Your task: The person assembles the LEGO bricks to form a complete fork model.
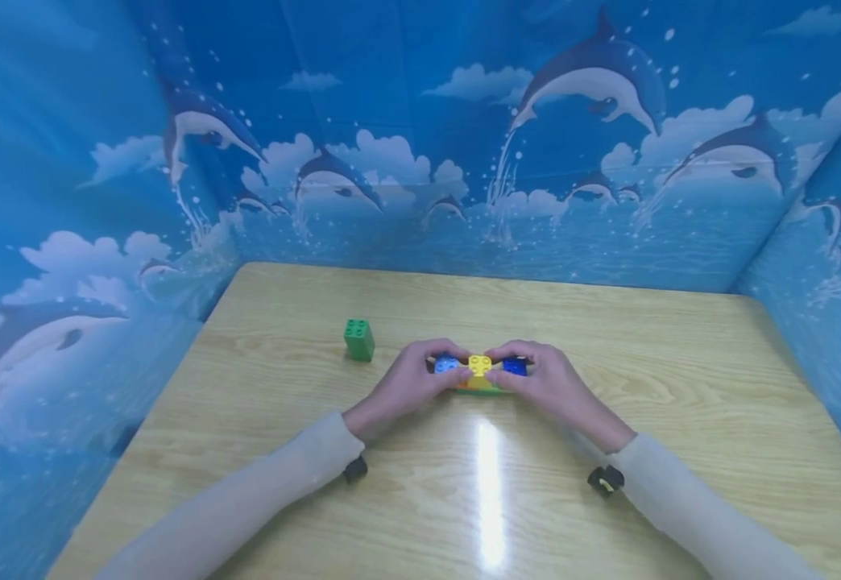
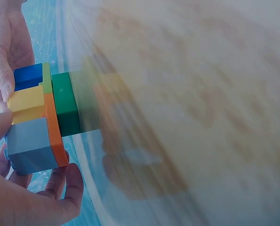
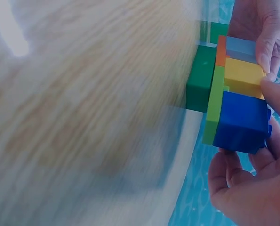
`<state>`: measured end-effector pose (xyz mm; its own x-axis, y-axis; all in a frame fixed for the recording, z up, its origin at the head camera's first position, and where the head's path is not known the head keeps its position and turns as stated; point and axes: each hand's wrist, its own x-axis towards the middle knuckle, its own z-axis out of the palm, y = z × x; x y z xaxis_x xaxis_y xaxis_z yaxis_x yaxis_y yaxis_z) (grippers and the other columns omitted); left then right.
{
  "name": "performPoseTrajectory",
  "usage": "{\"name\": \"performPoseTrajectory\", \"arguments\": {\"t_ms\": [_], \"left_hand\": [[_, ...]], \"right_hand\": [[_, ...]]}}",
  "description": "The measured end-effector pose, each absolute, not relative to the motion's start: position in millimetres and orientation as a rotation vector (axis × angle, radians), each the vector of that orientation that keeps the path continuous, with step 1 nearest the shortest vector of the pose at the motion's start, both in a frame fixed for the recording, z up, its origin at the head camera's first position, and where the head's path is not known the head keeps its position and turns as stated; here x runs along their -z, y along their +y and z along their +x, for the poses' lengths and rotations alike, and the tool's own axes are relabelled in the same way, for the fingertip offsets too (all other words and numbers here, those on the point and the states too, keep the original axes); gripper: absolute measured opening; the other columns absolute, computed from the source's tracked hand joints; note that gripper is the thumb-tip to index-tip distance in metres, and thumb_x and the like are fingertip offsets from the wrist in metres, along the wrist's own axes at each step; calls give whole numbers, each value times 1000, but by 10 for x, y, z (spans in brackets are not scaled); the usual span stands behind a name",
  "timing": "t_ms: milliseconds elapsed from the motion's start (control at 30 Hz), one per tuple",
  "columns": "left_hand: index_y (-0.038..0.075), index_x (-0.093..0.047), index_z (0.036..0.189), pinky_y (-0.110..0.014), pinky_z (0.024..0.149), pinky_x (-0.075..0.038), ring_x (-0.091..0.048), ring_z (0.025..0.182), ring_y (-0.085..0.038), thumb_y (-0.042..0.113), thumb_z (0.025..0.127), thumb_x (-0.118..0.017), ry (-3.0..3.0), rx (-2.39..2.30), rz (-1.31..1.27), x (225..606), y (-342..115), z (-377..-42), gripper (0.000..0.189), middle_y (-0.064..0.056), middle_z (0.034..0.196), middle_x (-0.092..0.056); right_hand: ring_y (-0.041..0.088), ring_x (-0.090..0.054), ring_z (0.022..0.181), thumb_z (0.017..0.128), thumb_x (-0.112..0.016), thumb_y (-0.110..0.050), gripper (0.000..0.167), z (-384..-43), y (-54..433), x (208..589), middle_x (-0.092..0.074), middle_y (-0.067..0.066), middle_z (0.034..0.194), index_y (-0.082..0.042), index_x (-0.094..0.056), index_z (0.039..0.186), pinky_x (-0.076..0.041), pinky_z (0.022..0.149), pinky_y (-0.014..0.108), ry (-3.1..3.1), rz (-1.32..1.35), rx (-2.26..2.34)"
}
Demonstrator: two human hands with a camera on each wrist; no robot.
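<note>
Both hands hold one build of toy building bricks on the table. On its top row are a light blue brick (image 1: 445,363), a yellow brick (image 1: 480,367) in the middle and a dark blue brick (image 3: 241,121). Under them run a flat orange brick (image 2: 56,134) and a flat lime brick (image 3: 214,106), resting on a dark green brick (image 2: 66,103). My left hand (image 1: 420,372) grips the light blue end, its thumb by the yellow brick. Around the dark blue end curls my right hand (image 1: 549,379), its thumb touching the yellow brick.
A tall green brick stack (image 1: 359,340) stands apart, left of the hands. The wooden table (image 1: 283,499) has a bright light reflection near its front. Blue dolphin-printed curtains (image 1: 406,217) enclose the back and sides.
</note>
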<state>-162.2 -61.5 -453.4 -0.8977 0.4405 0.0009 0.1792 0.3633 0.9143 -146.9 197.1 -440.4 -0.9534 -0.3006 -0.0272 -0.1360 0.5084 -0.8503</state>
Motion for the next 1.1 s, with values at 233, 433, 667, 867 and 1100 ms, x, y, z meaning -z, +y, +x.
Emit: {"name": "performPoseTrajectory", "arguments": {"t_ms": [233, 433, 667, 867, 1100], "left_hand": [[21, -79, 125, -37, 81, -55, -65, 98, -18, 27, 103, -81, 2389, -1559, 562, 4530, -595, -1622, 23, 10, 117, -73], [23, -78, 125, -37, 83, -55, -64, 99, -19, 28, 103, -80, 2364, -1560, 541, 4521, -585, -1628, 22, 8, 119, -72], [20, -74, 134, -38, 94, -58, -66, 112, -18, 25, 104, -79, 2323, -1572, 531, 4530, -607, -1598, 31, 4, 130, -69], [10, -61, 147, -35, 101, -59, -66, 127, -25, 12, 103, -78, 2348, -1566, 457, 4572, -697, -1465, 47, -8, 143, -64], [9, -59, 148, -43, 106, -56, -66, 126, -26, 9, 100, -76, 2395, -1580, 351, 4586, -863, -1330, 51, -9, 141, -66]], "right_hand": [[30, -69, 116, 98, -86, -31, 35, -1472, 1987, 4399, -75, 7, 130, -16, -79, 129, -61, 90, 42, 2566, -377, 1433], [31, -67, 121, 98, -85, -32, 34, -1473, 1996, 4401, -74, 5, 131, -19, -79, 128, -59, 96, 50, 2589, -393, 1408], [29, -66, 119, 98, -85, -24, 30, -1468, 2006, 4406, -72, 4, 127, -17, -78, 127, -59, 97, 51, 2647, -508, 1366], [29, -67, 118, 99, -84, -20, 31, -1459, 1978, 4423, -72, 6, 129, -13, -76, 128, -61, 95, 48, 2639, -556, 1361], [28, -68, 118, 101, -81, -19, 33, -1446, 1941, 4412, -72, 8, 132, -10, -73, 131, -61, 95, 46, 2631, -580, 1371]]}}
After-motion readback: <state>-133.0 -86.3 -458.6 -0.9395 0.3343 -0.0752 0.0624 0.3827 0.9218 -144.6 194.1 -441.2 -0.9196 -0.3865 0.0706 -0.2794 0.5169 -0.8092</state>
